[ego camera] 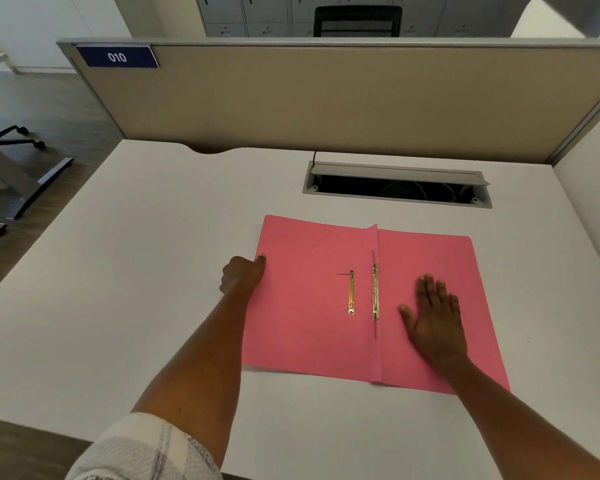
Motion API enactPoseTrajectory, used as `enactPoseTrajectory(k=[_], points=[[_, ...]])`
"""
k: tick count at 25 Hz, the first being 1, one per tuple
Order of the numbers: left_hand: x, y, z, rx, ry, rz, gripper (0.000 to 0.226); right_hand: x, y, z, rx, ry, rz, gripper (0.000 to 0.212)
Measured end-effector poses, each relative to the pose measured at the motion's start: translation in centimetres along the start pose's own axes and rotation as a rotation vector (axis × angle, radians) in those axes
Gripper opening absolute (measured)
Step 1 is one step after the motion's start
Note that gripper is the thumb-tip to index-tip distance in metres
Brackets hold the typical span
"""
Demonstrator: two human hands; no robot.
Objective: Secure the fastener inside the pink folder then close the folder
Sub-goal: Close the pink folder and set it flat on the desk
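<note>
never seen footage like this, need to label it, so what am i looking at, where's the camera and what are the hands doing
There is no machine: a person wears one camera on the head, looking down at a white desk. An open pink folder lies flat on it. The left hand grips the folder's left edge; the right hand rests flat on the right half, holding nothing. A loose gold fastener bar lies on the left half, and the fastener strip sits by the spine. Behind is an open cable tray.
</note>
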State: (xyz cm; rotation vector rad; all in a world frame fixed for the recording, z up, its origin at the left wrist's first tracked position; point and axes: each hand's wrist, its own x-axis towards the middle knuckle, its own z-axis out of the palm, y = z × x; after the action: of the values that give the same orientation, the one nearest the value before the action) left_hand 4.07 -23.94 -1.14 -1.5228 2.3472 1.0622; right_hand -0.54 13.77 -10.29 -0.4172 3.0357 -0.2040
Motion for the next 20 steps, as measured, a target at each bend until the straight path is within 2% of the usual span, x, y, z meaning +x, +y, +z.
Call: enactPoseTrajectory(k=[4,6,11,20], points=[[-1.1,1.0,-1.0,-0.010,-0.036,0.083,0.045,-0.1,-0.1,-0.2,0.008,0.000,0.000,0.078],[-2.1,2.0,-1.6,-0.009,-0.028,0.124,0.045,-0.1,-0.2,-0.2,0.019,-0.009,0.008,0.078],[-5.2,5.5,-2.7,0.012,-0.007,0.227,0.026,-0.2,-0.7,-0.3,0.054,-0.029,0.025,0.079],[-10.9,11.9,-3.2,-0.119,-0.246,0.429,0.030,0.0,-0.3,-1.0,0.115,-0.068,0.004,0.082]])
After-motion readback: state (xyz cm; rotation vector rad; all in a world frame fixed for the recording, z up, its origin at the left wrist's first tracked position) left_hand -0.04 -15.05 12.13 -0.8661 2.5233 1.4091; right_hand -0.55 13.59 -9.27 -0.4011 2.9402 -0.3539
